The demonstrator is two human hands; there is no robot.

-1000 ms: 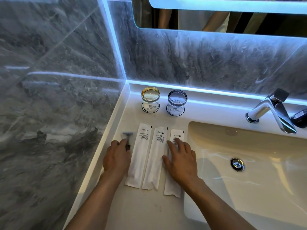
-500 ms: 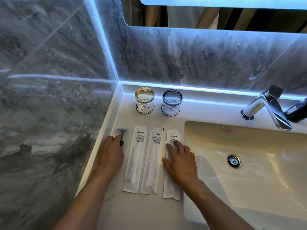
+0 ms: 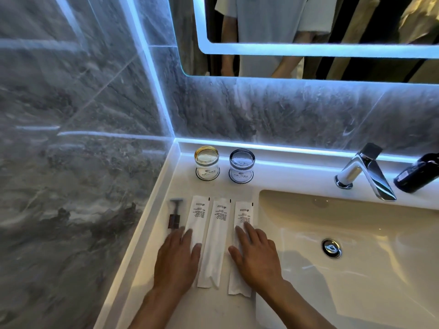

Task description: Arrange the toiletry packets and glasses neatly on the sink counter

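Since a moment ago my left hand (image 3: 177,260) has slid back along the worktop (image 3: 213,309), off the razor's handle, so that the razor (image 3: 175,216) now lies almost wholly uncovered, with only its near end just at my fingertips. That hand lies flat, palm down, fingers (image 3: 187,236) stretched out and close together, gripping nothing; it covers the near half of the left packet (image 3: 197,216). My right hand (image 3: 255,257) has hardly shifted: it too is flat and spread, pressing on the right packet (image 3: 243,213) without closing around it, its thumb pointing toward the middle packet (image 3: 215,243), which lies untouched between my hands. All three white packets lie side by side in a row, lengthwise away from me, printed ends toward the wall, with narrow gaps between them; the right one sits just beside the rim of the basin (image 3: 356,245). Beyond the row, near the back ledge, two glasses stand upright on round printed coasters: an amber glass (image 3: 206,156) to the left and a grey glass (image 3: 241,159) to its right, near each other but apart. Farther right are the chrome tap (image 3: 365,172) and a dark bottle (image 3: 417,174) at the frame's edge. Above, the lit mirror (image 3: 308,49) reflects a person in a pale shirt.
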